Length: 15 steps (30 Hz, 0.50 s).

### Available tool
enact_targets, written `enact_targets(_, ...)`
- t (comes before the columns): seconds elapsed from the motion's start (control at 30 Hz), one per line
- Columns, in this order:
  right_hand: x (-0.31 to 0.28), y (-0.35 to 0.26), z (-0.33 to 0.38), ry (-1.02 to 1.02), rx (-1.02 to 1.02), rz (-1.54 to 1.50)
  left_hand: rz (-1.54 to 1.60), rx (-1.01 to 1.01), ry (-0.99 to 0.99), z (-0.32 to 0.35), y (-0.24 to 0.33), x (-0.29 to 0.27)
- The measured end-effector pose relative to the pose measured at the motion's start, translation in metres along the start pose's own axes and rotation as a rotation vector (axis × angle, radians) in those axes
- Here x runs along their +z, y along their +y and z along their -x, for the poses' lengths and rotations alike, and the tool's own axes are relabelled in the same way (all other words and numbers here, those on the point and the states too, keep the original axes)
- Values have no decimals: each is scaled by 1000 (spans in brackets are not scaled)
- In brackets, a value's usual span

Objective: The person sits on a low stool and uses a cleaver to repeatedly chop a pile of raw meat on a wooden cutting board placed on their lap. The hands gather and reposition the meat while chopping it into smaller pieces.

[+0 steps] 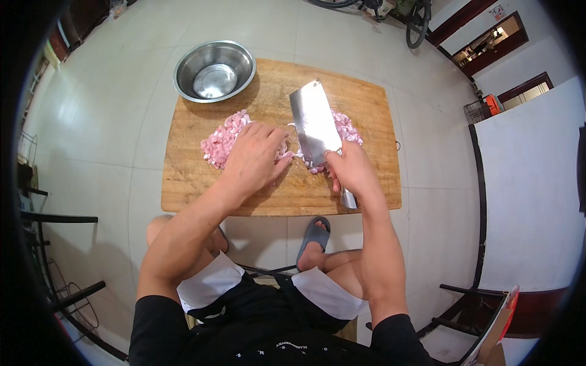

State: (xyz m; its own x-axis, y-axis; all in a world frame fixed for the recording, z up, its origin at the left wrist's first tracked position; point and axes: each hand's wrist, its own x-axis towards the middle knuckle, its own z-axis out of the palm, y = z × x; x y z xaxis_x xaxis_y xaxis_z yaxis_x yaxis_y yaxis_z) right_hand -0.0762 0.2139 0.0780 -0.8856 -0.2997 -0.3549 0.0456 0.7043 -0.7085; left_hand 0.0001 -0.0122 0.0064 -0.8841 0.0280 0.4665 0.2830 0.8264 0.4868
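Observation:
My right hand (354,172) grips a cleaver (314,119) by its metal handle, the broad blade tilted and pointing away from me. Beneath and beside that blade lies a pile of chopped pink meat (348,127), partly covered by it. To the left, my left hand (256,151) bends its fingers over strips of meat and holds them against the wooden cutting board (274,198). A larger heap of diced meat (218,143) spreads out just left of that hand. What lies under the palm is hidden.
A steel bowl (215,72) stands at the board's far left corner, with nothing visible inside. My slippered foot (314,241) and knees are close to the near edge. Black metal frames (67,218) are at the left, a white panel (531,189) at the right, bicycle wheels (418,24) far off.

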Motion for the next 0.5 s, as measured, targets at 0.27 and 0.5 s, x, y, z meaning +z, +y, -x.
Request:
enact_targets(0.27,5,-7,65,177,-227,360,-36,-36,-29,2,-3,0)
enact_targets(0.5,14,-15,95,98,-149,483,-46,-28,-47,1,-4,6)
